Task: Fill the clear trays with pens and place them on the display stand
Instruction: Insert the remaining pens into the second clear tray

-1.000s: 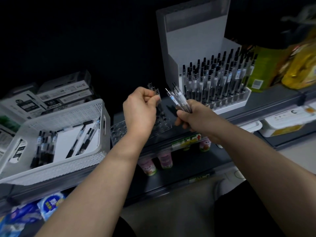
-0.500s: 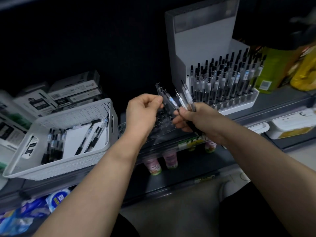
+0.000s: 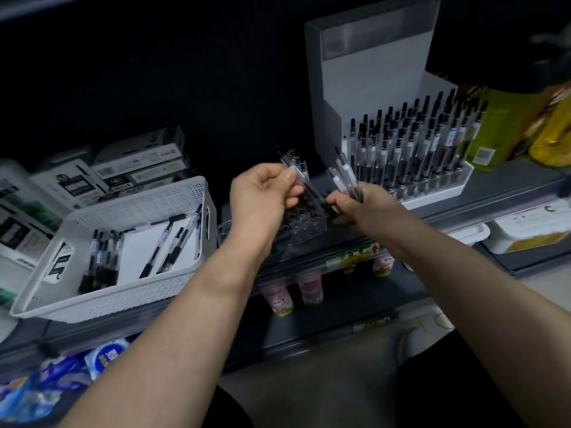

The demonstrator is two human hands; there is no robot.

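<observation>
Pens (image 3: 344,177) sit bunched in the gripping right hand (image 3: 364,208). The left hand (image 3: 262,196) pinches one pen (image 3: 298,174) over the clear tray (image 3: 309,227) on the shelf (image 3: 494,193).

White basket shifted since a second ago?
No. The white basket keeps the same spot against the boxes behind it; only the camera moved.

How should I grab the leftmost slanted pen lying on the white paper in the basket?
Pinch the pen across the middle of its barrel, coming straight down from above. It lies flat on the paper, so its long sides are open, with bare paper on its left for the fingers. The walls of the basket would likely block a reach from the side.
</observation>
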